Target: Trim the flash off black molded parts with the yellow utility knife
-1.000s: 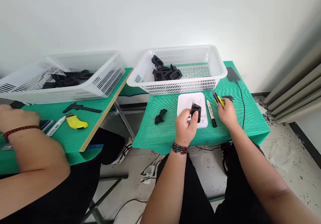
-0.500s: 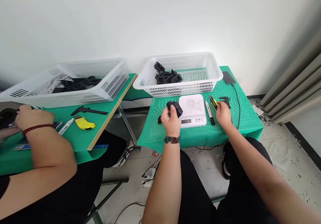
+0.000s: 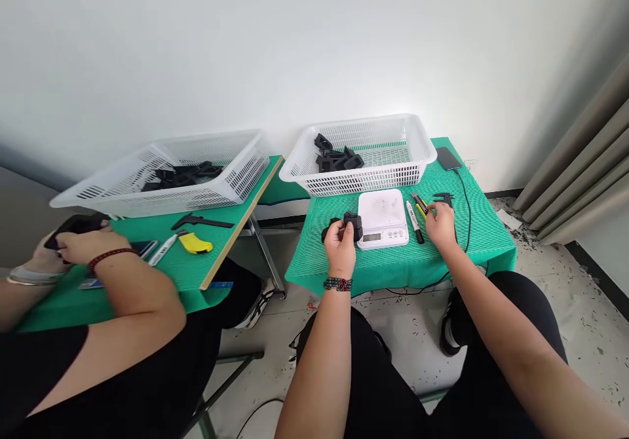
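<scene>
My left hand [image 3: 341, 248] is closed around a chunky black moulded part [image 3: 353, 224] at the left edge of the white digital scale [image 3: 382, 209]. Partly hidden behind that hand, another black piece [image 3: 325, 233] shows at its left; whether it is separate I cannot tell. On the green cloth right of the scale, my right hand [image 3: 441, 226] has its fingers pinched on the end of a yellow-and-black utility knife [image 3: 420, 206]. A white marker with a black cap [image 3: 415, 221] lies between knife and scale. Just beyond my right fingers is a black caliper [image 3: 445, 199].
Behind the scale stands a white basket [image 3: 363, 182] with several black parts. A phone [image 3: 448, 158] with a cable lies at the back right. At the left table a co-worker's hands [image 3: 81, 246] hold a black part, near another basket [image 3: 196, 196] and a yellow cutter [image 3: 195, 243].
The view has swung left, shifting the tables rightward. My left hand has turned the black part a little and lowered it beside the scale. My right hand stays at the knife.
</scene>
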The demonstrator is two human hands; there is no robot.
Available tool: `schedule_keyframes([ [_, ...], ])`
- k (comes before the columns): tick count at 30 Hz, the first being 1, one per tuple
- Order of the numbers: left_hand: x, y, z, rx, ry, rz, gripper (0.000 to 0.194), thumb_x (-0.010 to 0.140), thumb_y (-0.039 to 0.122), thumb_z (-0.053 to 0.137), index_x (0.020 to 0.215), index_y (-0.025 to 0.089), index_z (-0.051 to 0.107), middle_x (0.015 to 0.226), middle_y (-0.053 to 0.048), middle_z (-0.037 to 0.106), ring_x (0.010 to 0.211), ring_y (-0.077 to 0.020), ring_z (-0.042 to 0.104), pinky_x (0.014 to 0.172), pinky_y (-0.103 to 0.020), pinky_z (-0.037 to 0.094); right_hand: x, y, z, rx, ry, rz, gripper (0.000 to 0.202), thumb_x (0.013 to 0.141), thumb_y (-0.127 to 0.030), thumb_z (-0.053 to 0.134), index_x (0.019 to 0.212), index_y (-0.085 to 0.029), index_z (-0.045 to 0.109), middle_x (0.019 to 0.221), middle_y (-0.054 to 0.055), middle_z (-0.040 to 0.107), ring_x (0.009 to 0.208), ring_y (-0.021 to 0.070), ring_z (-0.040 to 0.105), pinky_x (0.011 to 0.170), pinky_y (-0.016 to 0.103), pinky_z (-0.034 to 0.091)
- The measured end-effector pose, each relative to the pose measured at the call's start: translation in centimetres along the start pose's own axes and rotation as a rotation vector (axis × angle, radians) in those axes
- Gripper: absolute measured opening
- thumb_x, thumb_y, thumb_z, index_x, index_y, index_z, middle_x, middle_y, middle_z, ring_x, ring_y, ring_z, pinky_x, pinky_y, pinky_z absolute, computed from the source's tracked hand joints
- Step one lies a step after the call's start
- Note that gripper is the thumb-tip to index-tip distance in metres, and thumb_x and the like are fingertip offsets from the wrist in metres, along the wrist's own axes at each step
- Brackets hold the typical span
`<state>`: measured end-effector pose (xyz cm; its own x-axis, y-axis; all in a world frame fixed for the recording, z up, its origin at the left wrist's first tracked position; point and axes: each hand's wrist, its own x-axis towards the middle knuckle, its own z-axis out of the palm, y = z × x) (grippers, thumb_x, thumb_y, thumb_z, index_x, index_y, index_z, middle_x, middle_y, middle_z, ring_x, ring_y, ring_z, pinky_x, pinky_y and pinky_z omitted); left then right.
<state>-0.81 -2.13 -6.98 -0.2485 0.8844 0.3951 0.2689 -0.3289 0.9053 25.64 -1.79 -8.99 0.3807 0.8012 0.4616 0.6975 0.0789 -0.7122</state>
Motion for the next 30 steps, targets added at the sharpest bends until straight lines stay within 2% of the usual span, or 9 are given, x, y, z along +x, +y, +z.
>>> schedule_keyframes([
  [4,0.1,0.3,0.6,0.085,-0.016,0.066,0.034,0.093,0.049,0.057,0.103,0.019,0.069,0.106,-0.014,0.074,0.101,-0.0295,0.070,0.089,-0.045,0.058,0.0,-0.1,-0.2,-0.011,-0.015,-0.009,0.018,0.086,-0.018,0.050,0.089,-0.018,0.068,0.099,0.015,0.070,0.102,0.0322,0.059,0.096,0.046,0.045],
  [9,0.7,1.5,2.7,0.222,-0.075,0.218,0.016,0.088,0.025,0.060,0.098,0.022,0.073,0.120,-0.012,0.074,0.133,-0.0345,0.057,0.120,-0.059,0.034,0.0,-0.3,-0.3,-0.038,-0.030,-0.015,0.018,0.087,-0.018,0.050,0.089,-0.017,0.068,0.096,0.015,0.070,0.099,0.0319,0.059,0.093,0.046,0.045],
  [14,0.9,2.0,5.5,0.474,-0.208,0.360,0.030,0.084,0.008,0.054,0.097,0.024,0.074,0.122,-0.010,0.076,0.133,-0.0368,0.058,0.120,-0.071,0.023,0.0,-0.4,-0.2,-0.067,-0.038,-0.009,0.017,0.086,-0.018,0.052,0.090,-0.017,0.068,0.098,0.014,0.069,0.098,0.0312,0.059,0.093,0.046,0.046],
  [20,0.6,2.7,6.3,0.475,-0.220,0.402,0.032,0.087,0.011,0.056,0.109,0.025,0.075,0.135,-0.012,0.070,0.140,-0.0396,0.053,0.122,-0.076,0.010,-0.1,-0.5,-0.4,-0.081,-0.044,0.007,0.016,0.086,-0.019,0.052,0.090,-0.018,0.068,0.100,0.013,0.069,0.100,0.0307,0.058,0.093,0.045,0.046],
  [22,0.3,3.1,6.1,0.424,-0.195,0.394,0.035,0.086,0.012,0.058,0.115,0.024,0.073,0.136,-0.013,0.069,0.140,-0.0385,0.053,0.123,-0.073,0.017,-0.1,-0.5,-0.6,-0.077,-0.039,0.020,0.017,0.087,-0.019,0.051,0.091,-0.018,0.068,0.100,0.014,0.069,0.100,0.0308,0.059,0.092,0.044,0.047],
  [24,-0.3,3.5,6.0,0.330,-0.116,0.386,0.032,0.087,0.014,0.057,0.115,0.022,0.071,0.131,-0.014,0.070,0.133,-0.0346,0.058,0.120,-0.063,0.034,-0.2,-0.6,-0.8,-0.072,-0.027,0.034,0.019,0.088,-0.020,0.049,0.092,-0.018,0.068,0.101,0.015,0.069,0.100,0.0309,0.059,0.091,0.044,0.048],
  [26,-1.3,4.1,6.1,0.220,0.012,0.380,0.025,0.089,0.017,0.054,0.108,0.019,0.070,0.118,-0.015,0.072,0.120,-0.0301,0.064,0.109,-0.051,0.049,-0.2,-0.8,-0.9,-0.065,-0.013,0.045,0.020,0.088,-0.020,0.048,0.092,-0.017,0.067,0.101,0.015,0.069,0.100,0.0308,0.060,0.090,0.044,0.048],
  [28,-2.6,4.9,6.4,0.130,0.115,0.384,0.017,0.090,0.017,0.051,0.097,0.020,0.067,0.103,-0.012,0.071,0.105,-0.0267,0.067,0.099,-0.047,0.053,-0.3,-0.8,-0.8,-0.062,0.000,0.051,0.019,0.087,-0.019,0.048,0.090,-0.018,0.067,0.099,0.014,0.070,0.098,0.0302,0.060,0.090,0.044,0.048],
  [30,-4.1,5.7,6.8,0.057,0.072,0.422,0.013,0.088,0.014,0.052,0.086,0.021,0.063,0.094,-0.009,0.068,0.096,-0.0241,0.067,0.092,-0.043,0.055,-0.3,-0.8,-0.8,-0.061,0.013,0.054,0.019,0.086,-0.019,0.048,0.089,-0.019,0.067,0.097,0.013,0.070,0.097,0.0295,0.061,0.090,0.044,0.049],
])
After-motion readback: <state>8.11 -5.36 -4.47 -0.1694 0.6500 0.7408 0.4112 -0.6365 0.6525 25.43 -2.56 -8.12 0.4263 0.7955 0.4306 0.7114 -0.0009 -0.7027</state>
